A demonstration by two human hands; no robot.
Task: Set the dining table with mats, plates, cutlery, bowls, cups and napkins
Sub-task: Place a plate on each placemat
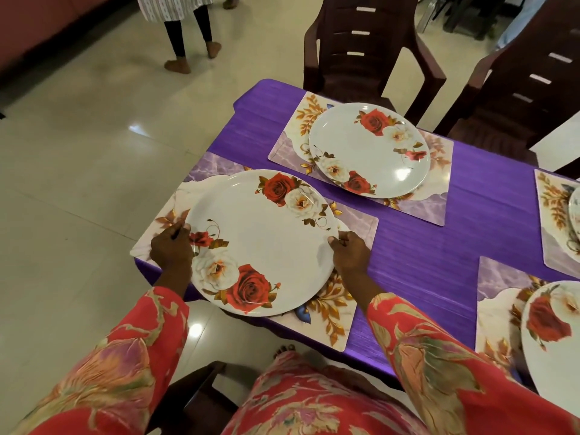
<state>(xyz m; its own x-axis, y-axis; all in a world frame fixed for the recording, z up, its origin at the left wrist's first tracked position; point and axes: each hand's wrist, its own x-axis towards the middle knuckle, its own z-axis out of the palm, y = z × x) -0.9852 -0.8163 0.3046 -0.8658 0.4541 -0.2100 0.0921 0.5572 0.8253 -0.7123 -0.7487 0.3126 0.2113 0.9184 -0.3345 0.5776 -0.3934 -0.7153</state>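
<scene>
A white rose-printed plate lies over a floral mat at the table's near left corner, gripped at both rims.

A home dining room: a desk under a purple cloth laid with floral placemats and rose-printed white plates, dark brown plastic armchairs drawn up around it, glossy cream floor tiles, and a barefoot person standing nearby.
</scene>
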